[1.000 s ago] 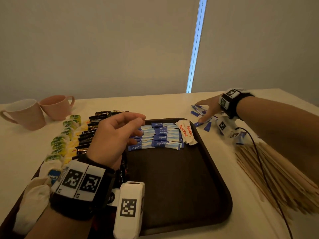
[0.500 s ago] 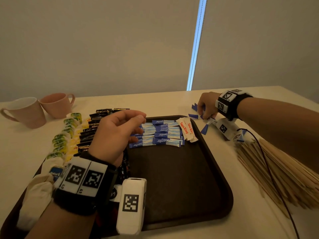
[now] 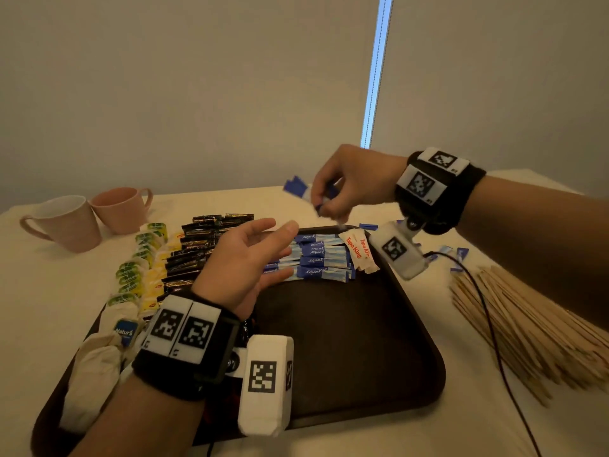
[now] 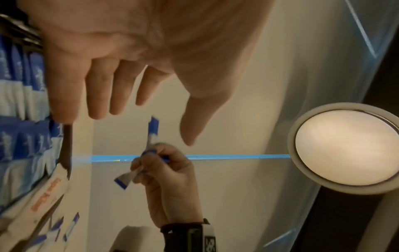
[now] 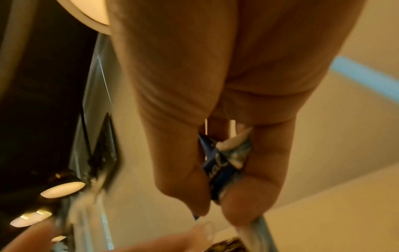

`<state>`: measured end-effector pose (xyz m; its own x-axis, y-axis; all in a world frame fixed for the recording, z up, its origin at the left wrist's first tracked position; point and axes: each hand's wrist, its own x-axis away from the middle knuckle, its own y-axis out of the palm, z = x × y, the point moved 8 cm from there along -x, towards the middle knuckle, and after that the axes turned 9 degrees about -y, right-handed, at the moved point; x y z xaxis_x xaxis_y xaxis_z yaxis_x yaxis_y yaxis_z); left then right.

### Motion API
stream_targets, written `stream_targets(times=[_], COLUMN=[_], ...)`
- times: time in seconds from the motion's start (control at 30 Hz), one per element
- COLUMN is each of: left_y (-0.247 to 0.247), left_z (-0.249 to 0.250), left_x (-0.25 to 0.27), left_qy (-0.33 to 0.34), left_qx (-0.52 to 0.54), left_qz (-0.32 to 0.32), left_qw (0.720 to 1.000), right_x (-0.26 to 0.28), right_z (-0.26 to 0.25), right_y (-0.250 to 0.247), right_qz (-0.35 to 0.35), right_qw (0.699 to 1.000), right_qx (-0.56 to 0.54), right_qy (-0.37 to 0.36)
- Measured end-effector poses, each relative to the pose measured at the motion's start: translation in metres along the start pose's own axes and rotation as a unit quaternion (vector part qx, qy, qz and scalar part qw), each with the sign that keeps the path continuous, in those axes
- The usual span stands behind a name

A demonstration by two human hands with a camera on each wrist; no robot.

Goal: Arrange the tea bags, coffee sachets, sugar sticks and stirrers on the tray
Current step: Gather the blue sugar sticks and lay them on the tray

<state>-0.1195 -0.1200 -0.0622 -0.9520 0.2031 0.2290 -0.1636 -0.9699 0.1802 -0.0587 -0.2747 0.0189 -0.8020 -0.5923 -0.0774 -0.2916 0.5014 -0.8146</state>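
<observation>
Sugar sticks [image 3: 324, 260] lie in a tidy overlapping row across the far end of the dark tray [image 3: 346, 351], evidently so each kind keeps its own band; coffee sachets [image 3: 197, 252] and tea bags [image 3: 138, 268] form parallel rows to the left. The right hand [image 3: 354, 183] hangs above the tray's far edge, fingers curled and pinching several blue sticks [image 5: 224, 163], judged to be the next batch for that row. The left hand [image 3: 245, 262] hovers over the row, fingers straight and spread, holding nothing, apparently ready to receive or align them. Stirrers [image 3: 534, 328] sit in a loose heap on the cream table [image 3: 59, 291] to the right, not yet on the tray. Two pink cups [image 3: 89, 217] stand at far left. Plain blinds back the table, a bright slit between them.
</observation>
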Motion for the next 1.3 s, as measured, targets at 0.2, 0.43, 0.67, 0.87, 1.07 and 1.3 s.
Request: stream_targets(times=[0.2, 0.43, 0.67, 0.87, 1.07, 1.3], left_y=[0.018, 0.01, 0.003, 0.0, -0.001, -0.016], left_z=[-0.004, -0.001, -0.004, -0.003, 0.0, -0.002], left_x=[0.005, 0.0, -0.004, -0.004, -0.004, -0.008], left_qy=[-0.051, -0.032, -0.043, -0.023, -0.01, -0.016], left_qx=[0.096, 0.209, 0.25, 0.212, 0.164, 0.148], left_qz=[-0.11, -0.096, -0.066, -0.034, -0.034, 0.036], left_qw=[0.988, 0.973, 0.965, 0.976, 0.986, 0.988], right_x=[-0.008, -0.017, -0.018, -0.024, -0.022, -0.018], right_z=[-0.05, -0.06, -0.048, -0.044, -0.038, -0.041], right_y=[0.063, 0.068, 0.074, 0.056, 0.049, 0.047], right_qz=[-0.103, -0.085, -0.075, 0.009, 0.046, 0.048], right_qw=[0.989, 0.99, 0.99, 0.998, 0.998, 0.997], right_qx=[-0.082, -0.051, -0.099, -0.055, -0.01, 0.009], right_qy=[-0.071, -0.1, -0.06, -0.039, -0.04, -0.061])
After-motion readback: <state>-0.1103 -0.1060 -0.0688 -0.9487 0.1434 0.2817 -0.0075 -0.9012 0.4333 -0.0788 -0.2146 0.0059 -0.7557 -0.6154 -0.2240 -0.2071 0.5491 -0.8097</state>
